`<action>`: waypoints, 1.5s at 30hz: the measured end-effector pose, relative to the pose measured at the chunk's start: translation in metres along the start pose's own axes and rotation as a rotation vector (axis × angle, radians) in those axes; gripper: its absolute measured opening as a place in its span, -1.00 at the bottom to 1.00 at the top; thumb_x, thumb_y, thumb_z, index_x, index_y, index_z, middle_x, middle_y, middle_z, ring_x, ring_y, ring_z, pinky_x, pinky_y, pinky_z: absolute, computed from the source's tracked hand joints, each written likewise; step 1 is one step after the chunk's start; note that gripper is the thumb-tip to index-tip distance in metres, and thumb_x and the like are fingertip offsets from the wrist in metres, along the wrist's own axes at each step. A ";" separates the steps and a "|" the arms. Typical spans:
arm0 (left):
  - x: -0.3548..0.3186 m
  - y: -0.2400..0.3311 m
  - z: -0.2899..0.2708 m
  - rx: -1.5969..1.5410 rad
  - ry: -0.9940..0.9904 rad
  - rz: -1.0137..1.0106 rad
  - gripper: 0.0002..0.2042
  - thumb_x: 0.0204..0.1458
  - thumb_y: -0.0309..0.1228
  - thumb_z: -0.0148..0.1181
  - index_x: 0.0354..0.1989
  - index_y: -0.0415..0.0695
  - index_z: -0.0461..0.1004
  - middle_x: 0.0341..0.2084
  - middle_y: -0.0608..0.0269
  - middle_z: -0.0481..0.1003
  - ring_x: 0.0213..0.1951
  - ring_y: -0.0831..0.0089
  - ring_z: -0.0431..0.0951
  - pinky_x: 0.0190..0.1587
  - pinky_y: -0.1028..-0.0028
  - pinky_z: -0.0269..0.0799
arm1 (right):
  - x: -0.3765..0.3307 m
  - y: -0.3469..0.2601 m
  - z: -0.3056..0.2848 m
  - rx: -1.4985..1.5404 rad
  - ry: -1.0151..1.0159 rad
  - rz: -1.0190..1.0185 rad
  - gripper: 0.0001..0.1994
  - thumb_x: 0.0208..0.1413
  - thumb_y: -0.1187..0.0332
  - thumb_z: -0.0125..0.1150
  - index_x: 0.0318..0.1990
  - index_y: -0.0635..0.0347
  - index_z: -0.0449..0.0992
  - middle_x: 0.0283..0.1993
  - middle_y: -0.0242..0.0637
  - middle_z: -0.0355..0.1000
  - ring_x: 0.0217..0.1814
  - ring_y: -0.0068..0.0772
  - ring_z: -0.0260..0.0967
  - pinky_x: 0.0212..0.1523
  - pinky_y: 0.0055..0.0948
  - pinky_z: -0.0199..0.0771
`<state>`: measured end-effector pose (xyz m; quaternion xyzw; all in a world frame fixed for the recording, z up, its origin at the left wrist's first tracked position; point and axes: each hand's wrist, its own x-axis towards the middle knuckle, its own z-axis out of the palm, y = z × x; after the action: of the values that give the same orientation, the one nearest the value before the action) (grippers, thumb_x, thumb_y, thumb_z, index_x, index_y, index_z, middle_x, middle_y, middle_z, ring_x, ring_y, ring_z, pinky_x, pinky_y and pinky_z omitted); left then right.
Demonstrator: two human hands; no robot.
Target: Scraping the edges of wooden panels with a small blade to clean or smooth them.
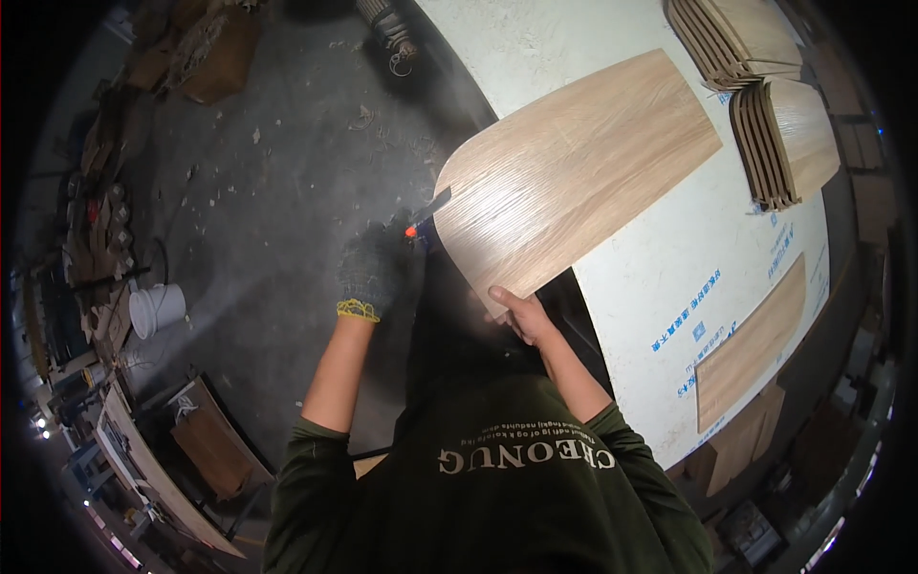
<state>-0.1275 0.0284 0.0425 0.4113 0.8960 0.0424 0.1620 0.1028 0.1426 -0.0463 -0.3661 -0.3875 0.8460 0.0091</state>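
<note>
A light wood-grain panel [574, 167] lies across the edge of a white work table [727, 258], its rounded end hanging over the floor. My right hand [521, 314], bare, grips the panel's near edge from below. My left hand [368, 273], in a dark glove with a yellow cuff, holds a tool with an orange part and a dark blade [427, 212] against the panel's left edge.
Stacks of similar panels [736, 38] [784, 143] sit at the table's far right, and another wood strip [751, 344] lies nearer. A white bucket [158, 308], brown boards [215, 445] and clutter line the concrete floor at left.
</note>
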 end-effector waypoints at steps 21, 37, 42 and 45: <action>-0.022 0.003 0.021 -0.034 -0.005 0.097 -0.54 0.17 -0.21 0.09 0.26 0.06 0.39 -0.23 -0.04 0.54 -0.23 -0.04 0.56 -0.17 0.04 0.47 | -0.062 0.025 -0.044 -0.071 0.316 0.041 -0.68 0.09 0.23 0.42 -0.12 0.25 0.55 -0.34 -0.33 0.57 -0.51 -0.61 0.41 -0.59 -0.66 0.30; 0.075 0.010 0.005 0.056 0.036 0.345 -0.66 0.16 -0.23 0.13 0.10 -0.02 0.51 -0.20 0.00 0.56 -0.15 0.04 0.55 -0.13 0.09 0.46 | -0.063 0.035 -0.050 -0.077 0.243 0.029 -0.62 0.07 0.25 0.47 -0.09 0.31 0.50 -0.42 -0.38 0.47 -0.62 -0.64 0.26 -0.65 -0.62 0.24; 0.102 0.032 0.005 0.014 0.111 0.496 -0.66 0.15 -0.23 0.12 0.06 -0.03 0.52 -0.25 0.01 0.57 -0.19 0.01 0.55 -0.12 0.09 0.45 | -0.077 0.029 -0.058 -0.174 0.291 0.103 -0.57 0.07 0.19 0.46 -0.04 0.31 0.51 -0.36 -0.36 0.52 -0.57 -0.63 0.30 -0.59 -0.61 0.29; 0.068 0.042 0.015 -0.022 0.006 0.422 -0.69 0.17 -0.21 0.08 0.02 -0.03 0.51 -0.27 -0.01 0.57 -0.24 -0.03 0.58 -0.17 0.07 0.47 | -0.116 0.008 -0.074 -0.319 0.324 0.264 -0.56 0.09 0.12 0.41 -0.03 0.30 0.56 -0.32 -0.32 0.58 -0.56 -0.60 0.34 -0.53 -0.59 0.35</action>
<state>-0.1342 0.1064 0.0199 0.5878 0.7900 0.0865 0.1515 0.2363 0.1496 -0.0123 -0.5409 -0.4582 0.6986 -0.0973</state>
